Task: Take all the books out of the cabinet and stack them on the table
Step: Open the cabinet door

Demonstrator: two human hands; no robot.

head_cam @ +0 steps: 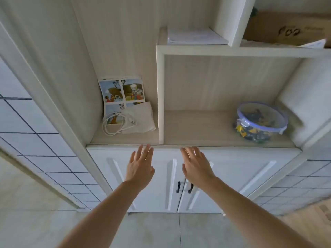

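Two hands, head view: left hand (140, 166) and right hand (195, 165) both raised in front of the cabinet (211, 51), fingers straight and spread, gripping nothing, fingertips level with the front edge of the lower shelf (206, 128). Neither touches anything that I can confirm. Books: one thin picture book (121, 93) leans curled against the back wall of the left compartment, with a folded cloth (141, 117) and a coiled white cable (116, 125) lying against its lower part. A flat white stack of paper or booklets (195, 35) sits on the upper shelf; whether these count as books is unclear. Right compartment holds a lidded plastic tub (261, 120) of small items; a cardboard box (286, 27) sits top right. Lower double doors (172, 178) closed, black handles (184, 187) just below the right wrist. Table not in view. Judgement: picture book is light, floppy, soft-covered; likely to bend if pinched at a corner. Best taken along the upper edge or spine, lifting clear of cable and cloth.
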